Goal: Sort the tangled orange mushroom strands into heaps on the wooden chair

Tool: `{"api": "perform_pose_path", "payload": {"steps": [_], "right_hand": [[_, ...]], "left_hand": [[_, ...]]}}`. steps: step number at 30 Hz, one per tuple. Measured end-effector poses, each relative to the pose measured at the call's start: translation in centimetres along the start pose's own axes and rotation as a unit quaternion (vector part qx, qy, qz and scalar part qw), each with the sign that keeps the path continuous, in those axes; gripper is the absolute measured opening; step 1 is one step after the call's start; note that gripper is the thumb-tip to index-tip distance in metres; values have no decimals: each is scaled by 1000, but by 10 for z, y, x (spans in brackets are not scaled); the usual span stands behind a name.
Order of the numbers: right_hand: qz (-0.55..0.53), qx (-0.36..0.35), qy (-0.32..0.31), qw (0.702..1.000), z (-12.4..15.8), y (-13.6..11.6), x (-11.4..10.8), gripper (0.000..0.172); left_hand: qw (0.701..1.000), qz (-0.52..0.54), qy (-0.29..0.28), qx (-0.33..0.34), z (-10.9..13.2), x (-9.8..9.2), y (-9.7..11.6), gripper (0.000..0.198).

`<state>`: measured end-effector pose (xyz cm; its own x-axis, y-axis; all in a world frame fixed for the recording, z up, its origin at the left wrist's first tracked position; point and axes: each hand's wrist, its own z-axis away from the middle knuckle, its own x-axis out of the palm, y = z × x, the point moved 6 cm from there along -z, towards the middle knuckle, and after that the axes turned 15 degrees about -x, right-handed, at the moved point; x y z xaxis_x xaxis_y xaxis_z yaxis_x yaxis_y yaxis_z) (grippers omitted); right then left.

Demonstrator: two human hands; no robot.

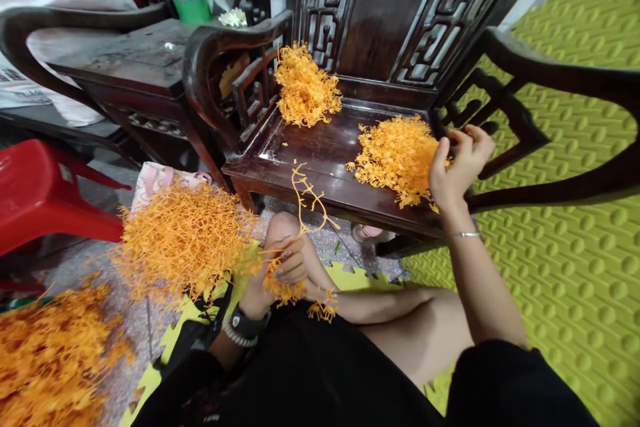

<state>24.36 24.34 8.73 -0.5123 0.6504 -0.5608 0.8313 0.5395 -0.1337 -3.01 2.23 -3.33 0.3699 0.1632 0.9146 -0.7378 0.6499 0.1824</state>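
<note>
My left hand [283, 270] is over my lap, its fingers closed round a small bunch of orange branching sprigs [285, 290]. A long, thin orange stem with short side twigs [301, 203] loops up from that hand. On the dark wooden chair seat, my right hand [463, 163] is at the right side of a heap of short orange pieces [395, 157]. Its thumb and fingers are apart, and its fingertips are partly turned out of sight. A second orange heap [306, 90] sits at the back left of the seat. A few orange pieces [324, 307] lie on my lap.
The carved chair [320, 177] stands before me. To my left are a large tangle of orange stems [185, 240], another orange pile [55, 353] and a red plastic stool [40, 193]. A side table [135, 57] bears a green container [193, 9]. Yellow matting [565, 267] covers the right.
</note>
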Motion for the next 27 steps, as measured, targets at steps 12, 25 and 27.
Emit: {"api": "perform_pose_path", "payload": {"steps": [12, 25, 27], "right_hand": [[-203, -22, -511, 835, 332, -174, -20, 30], [12, -46, -660, 750, 391, -201, -30, 41], [4, -76, -667, 741, 384, -204, -35, 35]], "left_hand": [[998, 33, 11, 45, 38, -42, -18, 30], [991, -78, 66, 89, 90, -83, -40, 26], [989, -84, 77, 94, 97, -86, -46, 26]]}}
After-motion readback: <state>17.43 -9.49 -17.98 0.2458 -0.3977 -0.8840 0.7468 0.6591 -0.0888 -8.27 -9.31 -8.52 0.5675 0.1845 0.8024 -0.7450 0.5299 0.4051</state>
